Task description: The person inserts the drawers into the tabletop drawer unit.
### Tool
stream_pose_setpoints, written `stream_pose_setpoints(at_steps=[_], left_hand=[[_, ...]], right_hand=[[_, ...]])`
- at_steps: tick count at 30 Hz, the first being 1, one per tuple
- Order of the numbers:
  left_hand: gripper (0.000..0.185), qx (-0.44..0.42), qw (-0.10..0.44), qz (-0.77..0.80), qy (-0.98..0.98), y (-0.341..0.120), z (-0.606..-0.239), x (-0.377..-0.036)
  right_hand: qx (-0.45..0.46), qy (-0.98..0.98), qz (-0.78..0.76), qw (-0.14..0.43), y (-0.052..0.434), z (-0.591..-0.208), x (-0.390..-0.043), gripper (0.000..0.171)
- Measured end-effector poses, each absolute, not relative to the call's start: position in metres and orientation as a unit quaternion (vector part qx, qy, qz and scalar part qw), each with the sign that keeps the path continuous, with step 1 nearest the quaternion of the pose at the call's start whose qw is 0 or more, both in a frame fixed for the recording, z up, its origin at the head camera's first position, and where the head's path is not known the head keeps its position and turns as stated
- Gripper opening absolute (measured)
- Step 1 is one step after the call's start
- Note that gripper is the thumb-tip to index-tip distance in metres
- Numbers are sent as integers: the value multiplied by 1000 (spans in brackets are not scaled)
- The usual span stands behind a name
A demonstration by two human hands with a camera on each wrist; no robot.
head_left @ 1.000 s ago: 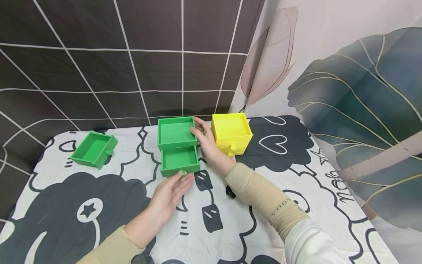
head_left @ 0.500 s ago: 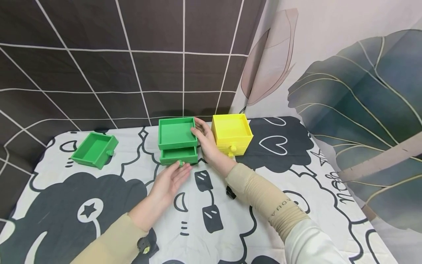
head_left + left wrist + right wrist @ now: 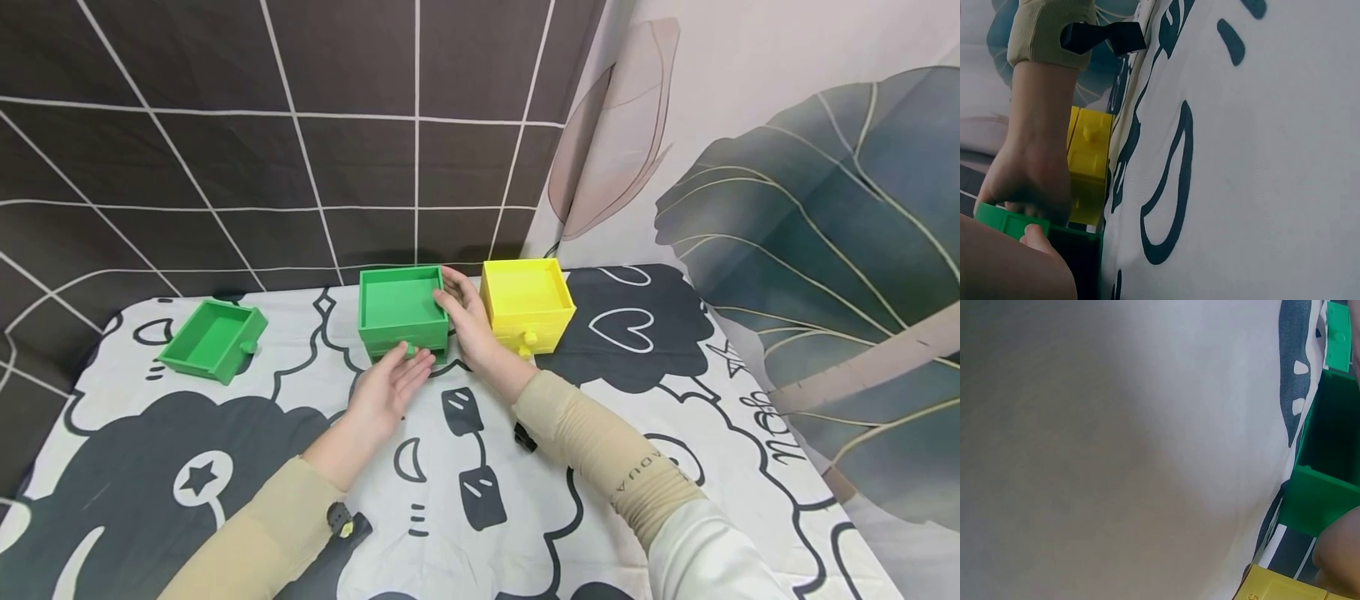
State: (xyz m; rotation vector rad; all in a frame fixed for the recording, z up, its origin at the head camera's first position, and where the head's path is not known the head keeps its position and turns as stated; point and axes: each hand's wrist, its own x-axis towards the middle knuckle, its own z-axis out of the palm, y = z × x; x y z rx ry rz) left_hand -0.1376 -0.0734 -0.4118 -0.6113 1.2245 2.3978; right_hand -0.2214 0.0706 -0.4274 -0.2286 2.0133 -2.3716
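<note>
the left hand comes palm upward to the front of a green cabinet, its thumb at a small knob and its other fingers fairly straight beside it; whether they pinch the knob or only push it, i cannot tell. the knob belongs to the upper drawer, which sits in its slot with its front about level with the cabinet's. the right hand grips the cabinet's right side, thumb over the top rim and the other fingers down along the wall. under the upper drawer, the left wrist view shows a dark, open lower compartment.

just to the right of the cabinet stands a yellow box with a shallow open top and a yellow knob at the front. well apart to the left, a loose green drawer lies open side up, its knob facing the cabinet. everything rests on a black and white cartoon-print cloth. both forearms wear beige sleeves. behind rises a dark hanging with white grid lines; to the right, a pale backdrop bears large leaves.
</note>
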Motion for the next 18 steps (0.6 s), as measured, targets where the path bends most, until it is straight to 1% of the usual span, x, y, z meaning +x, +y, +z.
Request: stream_pose_setpoints(at_steps=[5, 14, 18], left_hand=[[20, -217, 194, 856, 427, -75, -411, -137], [31, -218, 215, 851, 427, -85, -417, -133], [31, -218, 218, 854, 419, -91, -421, -129]], right_hand=[[-78, 648, -757, 10, 71, -429, -222, 53], [-78, 654, -753, 5, 70, -431, -224, 54], [-76, 655, -752, 1, 70, -430, -223, 53]])
